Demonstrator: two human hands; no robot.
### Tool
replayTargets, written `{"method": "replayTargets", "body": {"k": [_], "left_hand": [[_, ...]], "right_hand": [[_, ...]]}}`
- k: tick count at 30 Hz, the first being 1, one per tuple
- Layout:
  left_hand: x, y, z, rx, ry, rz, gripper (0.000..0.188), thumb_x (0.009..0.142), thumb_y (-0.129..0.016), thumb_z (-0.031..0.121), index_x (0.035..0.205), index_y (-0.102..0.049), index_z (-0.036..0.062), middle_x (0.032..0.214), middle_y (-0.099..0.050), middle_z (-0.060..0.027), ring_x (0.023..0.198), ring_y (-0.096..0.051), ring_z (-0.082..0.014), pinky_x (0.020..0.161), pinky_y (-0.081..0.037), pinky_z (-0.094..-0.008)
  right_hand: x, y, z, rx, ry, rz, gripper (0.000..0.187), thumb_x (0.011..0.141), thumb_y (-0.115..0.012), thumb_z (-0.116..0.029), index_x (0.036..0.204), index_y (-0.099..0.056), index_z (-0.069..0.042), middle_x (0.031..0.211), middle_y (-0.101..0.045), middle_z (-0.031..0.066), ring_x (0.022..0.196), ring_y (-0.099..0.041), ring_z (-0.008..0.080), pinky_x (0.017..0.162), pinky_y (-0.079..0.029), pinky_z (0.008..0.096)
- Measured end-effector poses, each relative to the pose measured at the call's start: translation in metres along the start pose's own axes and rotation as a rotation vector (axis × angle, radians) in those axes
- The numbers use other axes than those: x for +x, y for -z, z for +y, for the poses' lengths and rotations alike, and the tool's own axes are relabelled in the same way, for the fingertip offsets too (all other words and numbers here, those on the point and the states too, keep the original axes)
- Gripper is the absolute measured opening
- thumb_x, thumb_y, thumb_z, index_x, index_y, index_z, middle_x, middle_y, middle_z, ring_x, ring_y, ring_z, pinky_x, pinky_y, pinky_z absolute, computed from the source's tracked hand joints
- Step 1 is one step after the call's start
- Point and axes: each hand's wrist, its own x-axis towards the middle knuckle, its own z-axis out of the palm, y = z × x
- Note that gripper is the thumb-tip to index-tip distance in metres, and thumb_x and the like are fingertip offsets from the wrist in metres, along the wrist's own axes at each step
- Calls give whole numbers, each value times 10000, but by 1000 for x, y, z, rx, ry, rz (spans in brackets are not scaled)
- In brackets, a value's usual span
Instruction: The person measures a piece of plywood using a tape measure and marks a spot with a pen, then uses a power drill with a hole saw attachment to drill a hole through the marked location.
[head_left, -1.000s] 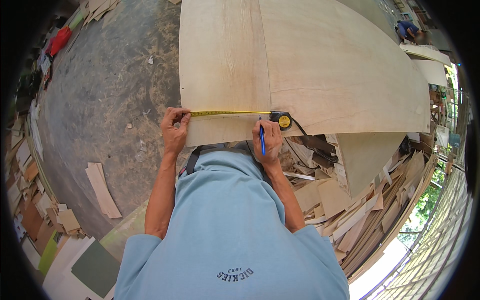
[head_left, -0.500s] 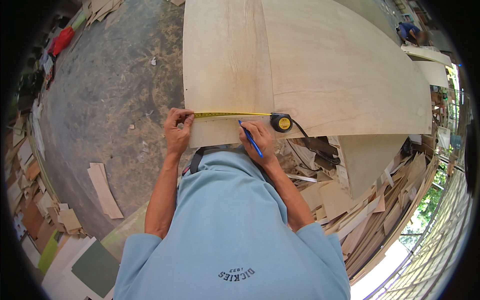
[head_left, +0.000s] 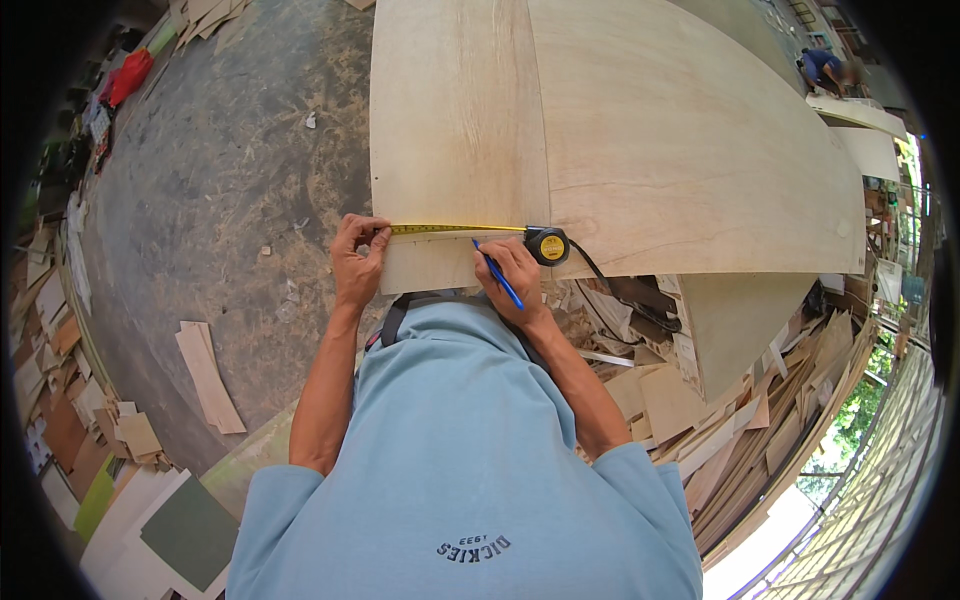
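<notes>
A large pale plywood sheet (head_left: 620,140) lies in front of me over a narrower plywood strip (head_left: 450,130). A yellow tape measure blade (head_left: 455,229) stretches across the strip near its close edge, ending in the black and yellow case (head_left: 548,245). My left hand (head_left: 357,260) pinches the tape's end at the strip's left edge. My right hand (head_left: 510,278) holds a blue pen (head_left: 497,274) with its tip on the wood just below the tape, left of the case.
Dusty concrete floor (head_left: 220,180) spreads to the left, with a loose plywood offcut (head_left: 208,375) and scrap piles along the rim. Stacked plywood pieces (head_left: 720,400) crowd the right. A person in blue (head_left: 822,66) works far back right.
My right hand has slid left along the tape with the pen, away from the case; the pen now leans with its tip on the wood. My left hand has stayed on the tape end.
</notes>
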Motion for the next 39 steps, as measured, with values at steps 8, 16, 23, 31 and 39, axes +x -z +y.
{"method": "replayTargets", "body": {"k": [8, 16, 23, 31, 39], "left_hand": [[0, 0, -1, 14, 1, -5, 63, 959, -750, 43, 1022, -756, 39, 941, -618, -23, 826, -592, -121, 747, -497, -272], [1, 0, -1, -7, -7, 0, 73, 952, -754, 39, 1025, -757, 42, 940, -624, -25, 815, -595, -126, 736, -493, -268], [0, 3, -5, 17, 19, -31, 77, 965, -746, 32, 1042, -749, 35, 986, -625, -18, 876, -616, -115, 797, -511, -266], [2, 4, -6, 13, 33, -51, 86, 970, -741, 25, 1056, -749, 28, 1024, -642, -27, 937, -655, -123, 844, -540, -272], [1, -2, -3, -31, 1, 20, 87, 938, -750, 9, 1023, -762, 20, 949, -632, -33, 820, -625, -117, 739, -515, -260]], "right_hand": [[0, -1, 1, 21, -12, 27, 144, 910, -754, -21, 1034, -682, 2, 914, -696, 154, 810, -671, 342, 728, -553, 421], [-2, -3, 1, 8, -29, 41, 128, 904, -749, -13, 1012, -680, -6, 913, -695, 153, 807, -670, 337, 731, -551, 423], [1, -8, -2, 35, -29, 31, 145, 901, -762, -35, 1022, -684, -14, 919, -702, 150, 815, -680, 333, 733, -558, 419], [22, -36, -5, 196, 19, -116, 148, 902, -776, -68, 1017, -698, -18, 953, -725, 149, 838, -703, 312, 745, -573, 405], [23, -46, -8, 185, 40, -172, 162, 923, -779, -85, 1049, -711, -10, 963, -741, 152, 870, -723, 321, 782, -585, 406]]}}
